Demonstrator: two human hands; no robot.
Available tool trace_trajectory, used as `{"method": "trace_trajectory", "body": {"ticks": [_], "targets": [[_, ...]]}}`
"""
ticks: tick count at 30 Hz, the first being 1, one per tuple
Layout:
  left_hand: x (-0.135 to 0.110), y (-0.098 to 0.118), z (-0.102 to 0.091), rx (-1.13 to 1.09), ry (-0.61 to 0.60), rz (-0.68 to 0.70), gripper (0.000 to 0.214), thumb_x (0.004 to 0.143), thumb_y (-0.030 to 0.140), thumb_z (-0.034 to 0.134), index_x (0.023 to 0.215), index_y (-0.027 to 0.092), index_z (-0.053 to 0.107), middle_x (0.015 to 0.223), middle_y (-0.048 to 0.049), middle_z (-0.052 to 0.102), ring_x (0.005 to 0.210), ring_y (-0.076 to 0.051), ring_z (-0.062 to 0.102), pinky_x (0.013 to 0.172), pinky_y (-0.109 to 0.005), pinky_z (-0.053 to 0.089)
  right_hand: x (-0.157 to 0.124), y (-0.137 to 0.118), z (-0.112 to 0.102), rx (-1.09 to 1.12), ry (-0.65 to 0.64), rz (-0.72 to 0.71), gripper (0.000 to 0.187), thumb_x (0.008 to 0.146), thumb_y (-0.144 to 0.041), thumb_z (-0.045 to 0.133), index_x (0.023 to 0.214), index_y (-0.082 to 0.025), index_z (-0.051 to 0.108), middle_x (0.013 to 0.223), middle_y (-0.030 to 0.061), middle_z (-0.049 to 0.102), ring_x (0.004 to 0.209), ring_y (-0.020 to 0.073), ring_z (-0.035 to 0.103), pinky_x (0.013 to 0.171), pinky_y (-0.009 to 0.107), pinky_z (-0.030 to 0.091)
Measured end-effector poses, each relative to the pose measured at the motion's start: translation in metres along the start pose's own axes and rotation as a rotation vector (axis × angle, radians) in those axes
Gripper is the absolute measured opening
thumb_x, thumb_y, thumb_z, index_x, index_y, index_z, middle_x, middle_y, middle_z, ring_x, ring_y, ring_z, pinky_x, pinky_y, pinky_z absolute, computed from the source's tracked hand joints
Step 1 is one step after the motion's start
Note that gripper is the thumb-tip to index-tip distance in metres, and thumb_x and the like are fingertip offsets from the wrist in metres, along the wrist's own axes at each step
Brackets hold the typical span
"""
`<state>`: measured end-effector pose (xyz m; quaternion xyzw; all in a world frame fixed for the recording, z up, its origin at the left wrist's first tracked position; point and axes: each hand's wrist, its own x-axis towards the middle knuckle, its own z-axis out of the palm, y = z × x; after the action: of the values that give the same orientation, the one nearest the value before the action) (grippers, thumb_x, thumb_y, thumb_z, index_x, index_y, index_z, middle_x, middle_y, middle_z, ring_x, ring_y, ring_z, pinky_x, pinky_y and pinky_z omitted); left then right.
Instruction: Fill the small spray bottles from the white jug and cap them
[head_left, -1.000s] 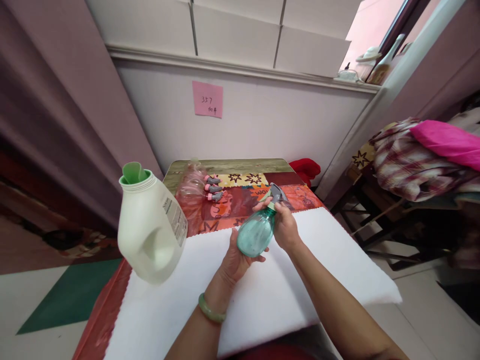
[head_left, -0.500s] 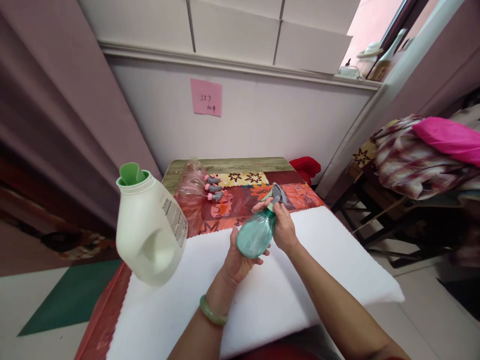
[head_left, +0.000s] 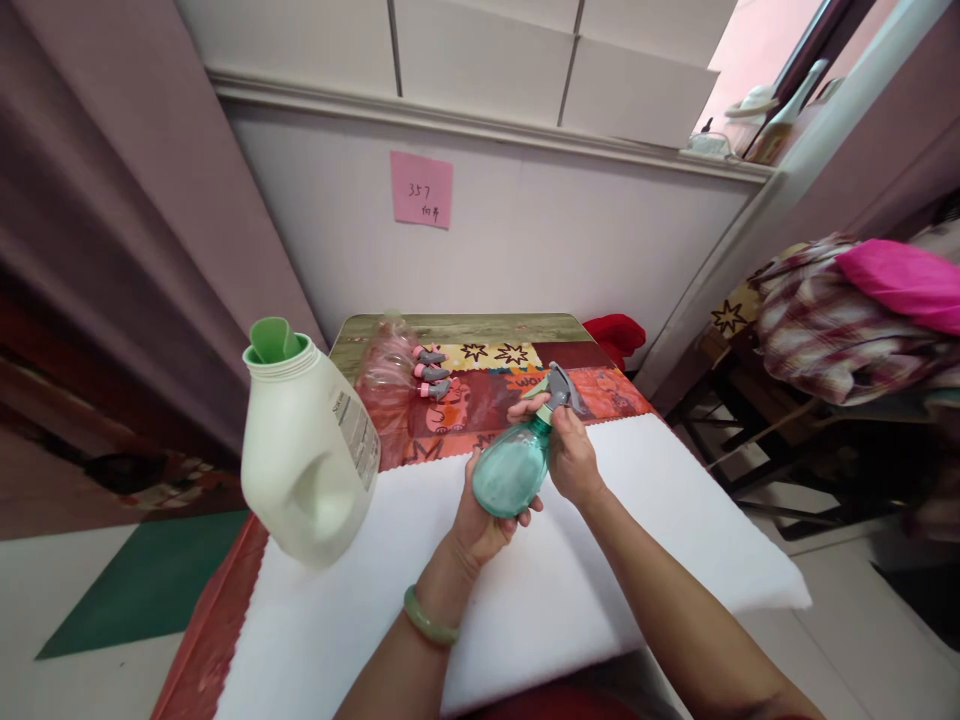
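Above the thick white cloth (head_left: 555, 600), a rounded, translucent-green plastic spray bottle (head_left: 513, 465) slants toward one o'clock, the left hand (head_left: 480, 532) cupping its base (head_left: 496, 493) at seven, the right hand (head_left: 574, 462) gripping its neck (head_left: 539, 425).

Pink handwritten note (head_left: 421, 190) on wall (head_left: 540, 225), upper middle — purple curtain (head_left: 97, 160), upper left. Right edge: plaid cloth (head_left: 802, 325), bright pink cloth (head_left: 907, 286) on top — bottle (head_left: 784, 122), upper right. Green floor patch (head_left: 142, 585), lower left.

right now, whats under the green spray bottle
The left hand cups the green spray bottle from below, and the white mat lies beneath them. Most of the hand's contact with the bottle is covered, as is the mat directly behind both.
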<state>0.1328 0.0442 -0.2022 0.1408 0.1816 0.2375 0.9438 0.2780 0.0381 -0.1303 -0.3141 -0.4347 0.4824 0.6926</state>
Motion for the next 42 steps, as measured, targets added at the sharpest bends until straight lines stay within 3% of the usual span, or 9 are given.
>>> {"method": "trace_trajectory", "body": {"ticks": [13,20,23,26,34,39,42], "targets": [[-0.002,-0.004,-0.001,0.067,-0.064,0.152,0.092,0.093,0.086,0.037,0.124,0.006,0.071,0.085,-0.0218,0.078,0.058,-0.021,0.072,0.043,-0.022,0.048,-0.002,-0.002,0.002,-0.171,-0.009,0.009,0.040,0.096,-0.065,0.063,0.103,-0.026,0.062,0.100,0.0064,0.079,0.105,0.0268,0.073,0.091,0.042,0.058],[0.001,-0.015,0.016,0.162,0.110,0.556,0.069,0.086,0.073,0.068,0.125,0.016,0.068,0.103,-0.0130,0.078,0.070,-0.022,0.070,0.054,-0.029,0.051,0.001,0.002,-0.002,-0.207,0.088,-0.006,0.040,0.097,-0.066,0.061,0.102,-0.026,0.058,0.102,0.0061,0.080,0.099,0.0243,0.073,0.090,0.041,0.058],[0.002,-0.018,0.014,0.281,0.179,0.708,0.065,0.079,0.064,0.081,0.124,0.020,0.065,0.115,-0.0120,0.074,0.088,-0.024,0.070,0.061,-0.030,0.054,0.001,0.003,-0.005,-0.193,0.132,0.009,0.040,0.097,-0.066,0.061,0.103,-0.027,0.057,0.102,0.0055,0.081,0.099,0.0244,0.074,0.087,0.040,0.058],[0.002,-0.019,0.009,0.424,0.237,0.792,0.067,0.075,0.057,0.087,0.126,0.023,0.061,0.123,-0.0111,0.070,0.108,-0.029,0.066,0.079,-0.035,0.057,0.000,0.004,-0.006,-0.194,0.185,0.020,0.040,0.097,-0.066,0.060,0.103,-0.027,0.056,0.101,0.0049,0.081,0.098,0.0239,0.074,0.086,0.039,0.057],[0.002,-0.020,0.014,0.799,0.387,1.108,0.087,0.049,0.021,0.103,0.123,0.030,0.059,0.134,-0.0087,0.064,0.131,-0.036,0.058,0.116,-0.052,0.039,-0.001,-0.003,0.002,-0.201,0.254,0.034,0.043,0.093,-0.067,0.065,0.100,-0.026,0.055,0.097,0.0036,0.081,0.091,0.0220,0.074,0.087,0.038,0.056],[0.006,-0.023,0.007,1.076,0.465,1.253,0.077,0.058,0.027,0.101,0.120,0.032,0.055,0.154,-0.0163,0.049,0.148,-0.039,0.043,0.127,-0.065,0.024,-0.003,0.003,0.008,-0.139,0.335,0.028,0.043,0.094,-0.067,0.062,0.103,-0.026,0.053,0.092,0.0030,0.080,0.087,0.0220,0.073,0.083,0.038,0.056],[0.006,-0.028,0.005,1.120,0.406,1.262,0.102,0.055,0.037,0.103,0.140,0.033,0.047,0.166,-0.0190,0.035,0.157,-0.042,0.031,0.128,-0.068,0.019,-0.004,0.005,0.010,-0.159,0.373,-0.055,0.039,0.097,-0.065,0.058,0.101,-0.027,0.053,0.089,0.0026,0.079,0.087,0.0223,0.073,0.085,0.039,0.055]]}}
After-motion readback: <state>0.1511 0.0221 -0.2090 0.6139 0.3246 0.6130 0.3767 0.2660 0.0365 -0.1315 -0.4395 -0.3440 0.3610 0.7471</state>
